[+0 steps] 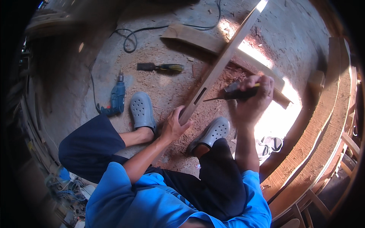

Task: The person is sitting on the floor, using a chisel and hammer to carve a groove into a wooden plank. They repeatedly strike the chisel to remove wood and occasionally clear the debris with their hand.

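Observation:
My left hand [173,126] is wrapped round the near end of a long wooden bar [219,68]. The bar slants away to the upper right and crosses a plank [194,38] lying on the floor. A narrow dark slot [200,95] is cut into its upper face, just beyond my left fingers. To the right of the slot, my right hand [255,99] is closed on a dark-handled tool [243,93] with some yellow on it. Its thin pointed blade, seemingly a narrow chisel, points left toward the bar, apart from it. A greyish block shape beside that handle is too blurred to name.
A wide chisel [161,67] and a blue power drill [117,97] lie on the shaving-strewn floor [152,81]. A black cord [152,28] loops behind them. Thick timber boards [323,133] line the right side. My grey clogs [142,111] stand either side of the bar's near end.

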Demonstrator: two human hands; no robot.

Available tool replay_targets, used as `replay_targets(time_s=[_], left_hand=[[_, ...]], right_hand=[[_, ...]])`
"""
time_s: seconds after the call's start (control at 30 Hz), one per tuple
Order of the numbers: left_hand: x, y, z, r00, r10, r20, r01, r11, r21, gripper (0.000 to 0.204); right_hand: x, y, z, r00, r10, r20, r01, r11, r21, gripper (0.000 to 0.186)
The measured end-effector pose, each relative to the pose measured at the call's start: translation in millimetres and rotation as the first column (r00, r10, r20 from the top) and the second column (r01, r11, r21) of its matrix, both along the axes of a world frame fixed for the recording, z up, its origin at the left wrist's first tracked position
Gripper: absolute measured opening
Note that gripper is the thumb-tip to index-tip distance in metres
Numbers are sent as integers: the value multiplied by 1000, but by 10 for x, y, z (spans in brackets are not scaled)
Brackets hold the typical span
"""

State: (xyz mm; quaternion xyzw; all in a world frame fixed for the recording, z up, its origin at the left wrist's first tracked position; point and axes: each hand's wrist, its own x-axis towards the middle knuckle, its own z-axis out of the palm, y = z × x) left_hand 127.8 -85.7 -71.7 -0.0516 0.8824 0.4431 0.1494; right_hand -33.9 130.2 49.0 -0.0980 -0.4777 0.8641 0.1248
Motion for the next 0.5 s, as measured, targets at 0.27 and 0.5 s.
replay_targets(time_s=[0.27,0.5], left_hand=[[27,4,-44,999,-7,45,8,999,-33,76],[-652,-88,405,973,228,-33,-168,799,577,70]], right_hand=[[90,-469,-82,996,91,23,-93,973,211,24],[132,-429,-28,810,466,355,-580,726,370,25]])
